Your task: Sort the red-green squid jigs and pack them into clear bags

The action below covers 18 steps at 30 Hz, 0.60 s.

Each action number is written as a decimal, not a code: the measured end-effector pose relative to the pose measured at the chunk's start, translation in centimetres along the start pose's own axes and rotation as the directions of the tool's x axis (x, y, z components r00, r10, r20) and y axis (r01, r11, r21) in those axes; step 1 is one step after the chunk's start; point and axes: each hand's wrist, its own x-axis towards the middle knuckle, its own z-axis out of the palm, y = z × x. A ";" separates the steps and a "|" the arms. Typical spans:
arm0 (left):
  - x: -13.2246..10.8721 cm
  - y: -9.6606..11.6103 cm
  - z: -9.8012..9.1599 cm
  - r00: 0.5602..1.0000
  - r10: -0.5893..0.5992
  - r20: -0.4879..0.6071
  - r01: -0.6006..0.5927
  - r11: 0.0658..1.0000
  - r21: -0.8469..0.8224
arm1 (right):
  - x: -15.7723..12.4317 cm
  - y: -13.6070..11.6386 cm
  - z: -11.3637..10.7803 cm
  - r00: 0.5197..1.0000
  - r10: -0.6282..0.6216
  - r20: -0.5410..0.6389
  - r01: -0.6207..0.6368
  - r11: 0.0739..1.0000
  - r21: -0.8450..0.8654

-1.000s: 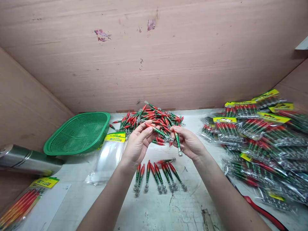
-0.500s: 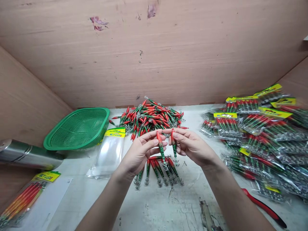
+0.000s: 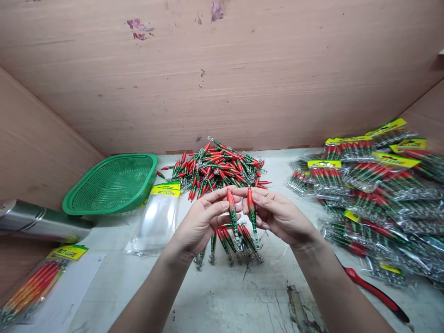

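My left hand [image 3: 203,217] pinches a red-and-green fishing lure [image 3: 233,215] by its red end, its hooked end hanging down. Beside it, my right hand [image 3: 277,215] grips a second fishing lure [image 3: 252,210] the same way. The two lures hang side by side, a small gap apart, and the fingertips of both hands are close together at the top. Below them, a loose row of several lures [image 3: 225,243] lies on the table, partly covered by the held ones. Behind the hands rises a heap of similar lures [image 3: 222,166].
Left stand a green basket [image 3: 69,196], clear bags with yellow headers [image 3: 159,217], a metal cylinder [image 3: 45,224] and a bag of orange-red lures [image 3: 38,282]. Many packed lure bags [image 3: 378,199] pile up on the right, with a red-and-black tool handle [image 3: 376,291] before them.
The lure in my right hand has swung slightly, its hooked end lower and further right. Both hands keep their pinch and have barely moved.
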 end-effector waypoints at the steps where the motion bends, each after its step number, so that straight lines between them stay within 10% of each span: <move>1: -0.2 0.1 -0.5 0.999 -0.002 -0.037 0.003 0.999 0.040 | 0.0 0.0 -0.2 1.000 -0.008 -0.019 0.007 0.999 -0.052; 4: -1.2 0.4 -3.2 0.985 0.015 -0.172 0.048 0.933 0.355 | 0.0 0.7 -1.4 0.991 -0.007 -0.131 -0.060 0.867 -0.495; 7: -2.3 -0.4 -6.7 0.938 0.132 -0.321 0.183 0.597 0.781 | 0.0 2.6 -3.0 0.966 -0.004 -0.259 -0.233 0.424 -0.875; 10: -3.2 -2.1 -9.0 0.912 0.199 -0.359 0.268 0.374 0.888 | -0.2 4.9 -4.2 0.936 0.009 -0.351 -0.343 0.232 -0.910; 18: -3.0 -5.2 -8.9 0.926 0.193 -0.325 0.279 0.229 0.933 | -0.6 5.7 -2.7 0.922 -0.020 -0.386 -0.387 -0.067 -0.920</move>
